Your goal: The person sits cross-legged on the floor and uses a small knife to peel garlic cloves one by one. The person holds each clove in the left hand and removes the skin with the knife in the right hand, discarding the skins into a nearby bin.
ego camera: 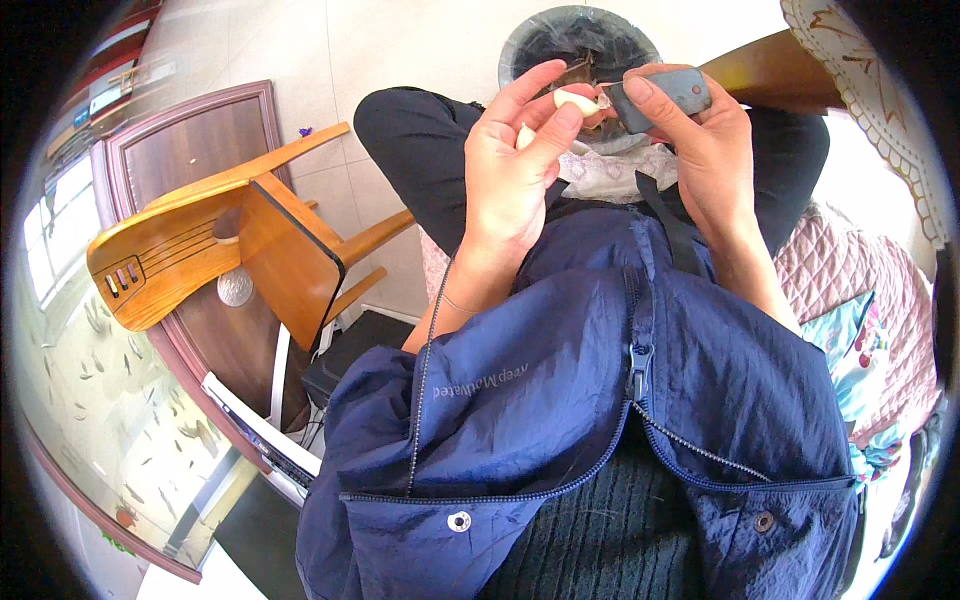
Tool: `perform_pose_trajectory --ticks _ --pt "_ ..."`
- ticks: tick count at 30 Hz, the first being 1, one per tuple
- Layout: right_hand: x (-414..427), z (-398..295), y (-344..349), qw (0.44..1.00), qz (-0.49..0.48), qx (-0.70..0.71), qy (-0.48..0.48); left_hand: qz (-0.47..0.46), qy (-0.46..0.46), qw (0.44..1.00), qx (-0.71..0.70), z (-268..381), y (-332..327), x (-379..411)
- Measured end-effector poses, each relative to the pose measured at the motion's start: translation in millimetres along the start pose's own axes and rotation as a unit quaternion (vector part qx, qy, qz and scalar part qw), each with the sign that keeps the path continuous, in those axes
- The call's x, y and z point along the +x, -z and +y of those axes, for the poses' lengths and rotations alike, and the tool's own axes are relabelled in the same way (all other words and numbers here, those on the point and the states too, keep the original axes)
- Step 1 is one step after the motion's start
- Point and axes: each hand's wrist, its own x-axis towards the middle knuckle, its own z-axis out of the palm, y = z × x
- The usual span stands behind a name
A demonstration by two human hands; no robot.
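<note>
A pale garlic clove [576, 102] is pinched between the thumb and fingers of my left hand [517, 150]. A second pale clove [525, 136] rests in the same palm, partly hidden by the thumb. Close on its right, my right hand [701, 135] grips a flat dark grey blade [660, 97] with a small hole near one end. The blade's far edge meets a thin bit of papery skin [603, 100] at the clove's tip. Beyond both hands stands a round bin [517, 56] with a clear plastic liner and dark contents, partly covered by the hands.
A wooden chair [292, 262] stands at the left on the tiled floor [390, 45], before a framed glass tank [135, 405] with fish. A lace-edged cloth [862, 82] covers a wooden table at the upper right. Pink quilted fabric [840, 262] lies at the right.
</note>
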Motion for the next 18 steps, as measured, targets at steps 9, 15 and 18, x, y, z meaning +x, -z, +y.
perform_pose_trajectory --ticks 9,15,18 --pt "0.2 -0.3 0.4 1.000 -0.020 -0.010 0.000 0.002 0.011 0.998 -0.064 -0.7 4.6 2.0" --pt "3.5 4.9 0.7 1.000 -0.025 -0.005 0.004 -0.001 0.052 0.994 -0.097 0.7 4.0 5.3" --pt "4.7 9.6 0.4 1.000 -0.016 0.010 -0.003 0.015 0.113 0.979 -0.168 -4.4 5.4 6.6"
